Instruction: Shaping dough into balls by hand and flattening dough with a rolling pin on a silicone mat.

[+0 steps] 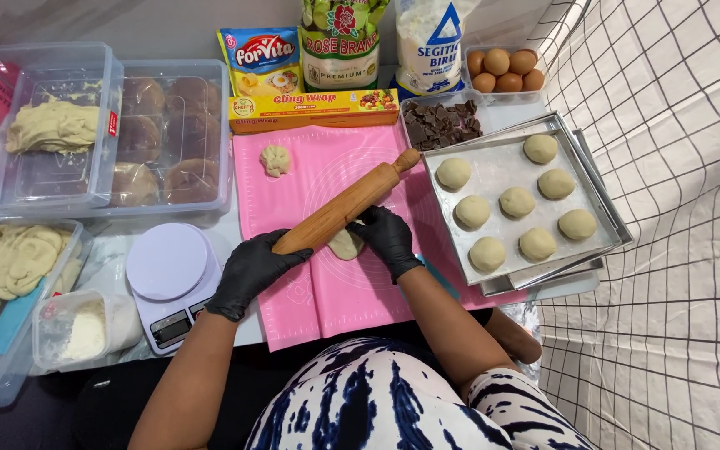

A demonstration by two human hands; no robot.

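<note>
Bottom centre: person's torso in a blue-and-white patterned top, both forearms reaching up into the frame. Left hand (252,271), black glove, fingers clenched round the lower-left end of the wooden rolling pin (347,206). Right hand (387,237), also gloved, fingers curled over the pin's middle, pressing down. Pin lies diagonal, lower left to upper right, across a small flattened dough piece (346,243) just below centre frame; the dough sits on the pink silicone mat (327,292), partly hidden under pin & right hand.

Left of the mat, touching the left wrist area: white digital kitchen scale (168,275). Lower left: small clear tub w/ flour (85,329), next to a clear container of pale dough coils (6,267).

Right of the mat: metal tray (502,171) w/ eight round dough balls, stacked on other trays. Far right: black-and-white grid cloth.

On the mat's upper left: a rough dough lump (276,159), well apart from the hands.

Upper left: lidded clear box w/ dough (52,125), beside a box of brown round buns (168,137).

Top edge of the tabletop: long yellow box of cling film (314,110), tub of chopped chocolate (442,123), eggs (506,71), three bags behind.
</note>
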